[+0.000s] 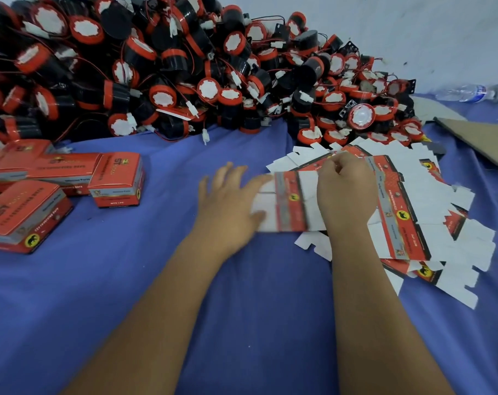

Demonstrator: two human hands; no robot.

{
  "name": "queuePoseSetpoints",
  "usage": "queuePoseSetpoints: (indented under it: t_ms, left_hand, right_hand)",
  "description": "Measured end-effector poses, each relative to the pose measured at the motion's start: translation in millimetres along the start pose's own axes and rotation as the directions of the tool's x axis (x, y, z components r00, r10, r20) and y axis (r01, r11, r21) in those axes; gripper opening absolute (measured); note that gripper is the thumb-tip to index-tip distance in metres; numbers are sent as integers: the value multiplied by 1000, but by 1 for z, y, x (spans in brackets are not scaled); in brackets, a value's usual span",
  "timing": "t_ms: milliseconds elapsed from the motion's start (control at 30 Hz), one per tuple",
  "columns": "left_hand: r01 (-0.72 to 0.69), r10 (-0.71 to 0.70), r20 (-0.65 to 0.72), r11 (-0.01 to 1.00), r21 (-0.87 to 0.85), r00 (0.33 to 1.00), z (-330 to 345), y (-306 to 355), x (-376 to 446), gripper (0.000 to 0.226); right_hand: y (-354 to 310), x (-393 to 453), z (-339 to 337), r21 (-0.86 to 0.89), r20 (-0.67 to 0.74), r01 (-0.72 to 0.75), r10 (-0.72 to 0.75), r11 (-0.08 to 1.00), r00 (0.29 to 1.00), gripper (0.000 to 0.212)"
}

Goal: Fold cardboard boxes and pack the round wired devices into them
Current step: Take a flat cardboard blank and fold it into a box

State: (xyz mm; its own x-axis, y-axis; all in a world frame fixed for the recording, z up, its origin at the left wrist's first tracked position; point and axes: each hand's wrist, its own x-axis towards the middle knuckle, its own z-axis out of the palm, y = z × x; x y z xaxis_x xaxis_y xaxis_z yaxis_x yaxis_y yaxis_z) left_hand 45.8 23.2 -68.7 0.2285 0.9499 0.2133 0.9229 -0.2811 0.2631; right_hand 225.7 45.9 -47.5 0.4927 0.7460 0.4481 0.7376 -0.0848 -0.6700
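A flat red-and-white box blank (290, 201) lies on the blue cloth between my hands. My right hand (346, 192) has its fingers curled over the blank's far edge and grips it. My left hand (230, 201) lies with straight, spread fingers at the blank's left end, its thumb touching the white flap. A loose heap of more flat blanks (430, 218) spreads to the right under and beyond my right hand. A big pile of round black-and-red wired devices (185, 67) fills the back.
Several folded red boxes (57, 183) stand at the left on the blue cloth (242, 309). A brown cardboard sheet (481, 138) lies at the far right, with a plastic water bottle (469, 92) behind it near the wall.
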Motion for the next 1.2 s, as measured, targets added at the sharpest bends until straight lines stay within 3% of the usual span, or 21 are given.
queuePoseSetpoints:
  t_ms: [100, 200, 333, 400, 500, 567, 633, 700, 800, 933, 1033, 1200]
  left_hand:
    - [185, -170, -218, 982, 49, 961, -8, -27, -2, 51]
    - [219, -210, -271, 976, 3, 940, -9, -35, -3, 43]
    - [144, -160, -86, 975, -171, 983, -4, -26, 0, 55]
    - [127, -132, -20, 981, -150, 991, 2, -24, 1, 64]
    - [153, -160, -25, 970, -187, 987, 4, -26, 1, 75]
    - [155, -172, -43, 954, -258, 984, 2, -27, 3, 77]
    - [131, -170, -76, 920, -369, 982, -2, -26, 3, 82]
    - [105, -182, -106, 857, -505, 977, -4, -24, 2, 89]
    - [55, -151, -110, 798, -600, 982, -7, -25, -1, 99]
    - [-3, -94, -147, 831, -556, 985, -11, -28, 0, 108]
    - [-18, -96, -206, 873, -488, 974, -11, -28, 0, 102]
    - [-41, -115, -267, 856, -515, 957, -10, -25, -2, 86]
  right_hand:
    - [2, 0, 2, -110, 62, 53, -46, 993, 997, 27]
    - [-3, -8, 6, -287, 149, 219, -183, 932, 972, 28]
    - [-19, -27, 18, -377, 288, 397, -302, 837, 909, 20]
    - [-23, -36, 28, -345, 342, 415, -299, 842, 891, 19]
    - [-25, -37, 34, -208, 361, 314, -226, 926, 905, 20]
    - [-27, -33, 31, 70, 338, 140, -156, 988, 928, 14]
    - [-32, -32, 26, 402, 402, -99, -78, 910, 912, 16]
    - [-36, -35, 24, 575, 463, -245, -64, 781, 884, 25]
    - [-40, -38, 26, 671, 449, -279, -77, 687, 890, 31]
    - [-37, -36, 26, 760, 477, -356, -94, 544, 874, 30]
    - [-36, -35, 27, 765, 484, -361, -107, 533, 869, 33]
    - [-38, -37, 31, 739, 497, -374, -77, 560, 864, 35]
